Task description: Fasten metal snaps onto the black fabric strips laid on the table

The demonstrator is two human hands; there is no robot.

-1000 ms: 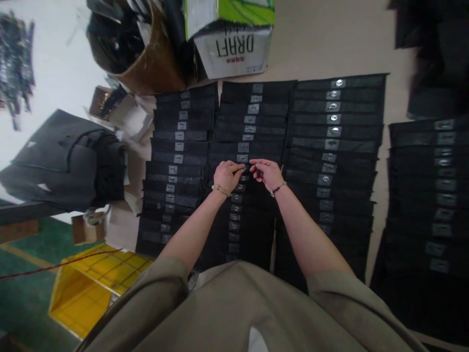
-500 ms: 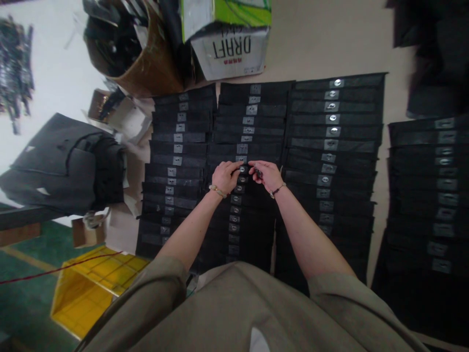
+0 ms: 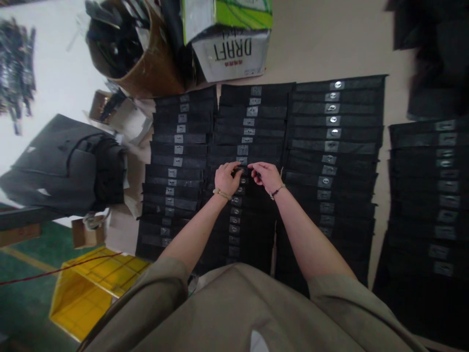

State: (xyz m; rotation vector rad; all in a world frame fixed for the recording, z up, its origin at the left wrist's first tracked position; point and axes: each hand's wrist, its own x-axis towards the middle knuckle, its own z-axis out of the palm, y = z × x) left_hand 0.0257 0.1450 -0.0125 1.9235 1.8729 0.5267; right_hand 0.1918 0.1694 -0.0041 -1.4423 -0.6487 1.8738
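Observation:
Overlapping black fabric pieces lie in columns, each bearing a small grey patch, some with a shiny ring-shaped mark. Over the middle column, my left hand has its thumb and fingers curled together at one patch. Whatever is between those fingertips is too small to name. Just to its right, my right hand is closed, with small dark bits in its curled fingers and its index finger pointing at the same patch. The two hands are close but apart.
A white-and-green carton and a round brown bin of dark scraps stand at the back. At left are a dark fabric stack, a small open box and a yellow crate. More black pieces lie at right.
My left hand has shifted slightly right, and its fingers have curled in more over the patch. My right hand stays nearly in place, with its fingers closed more around the dark bits.

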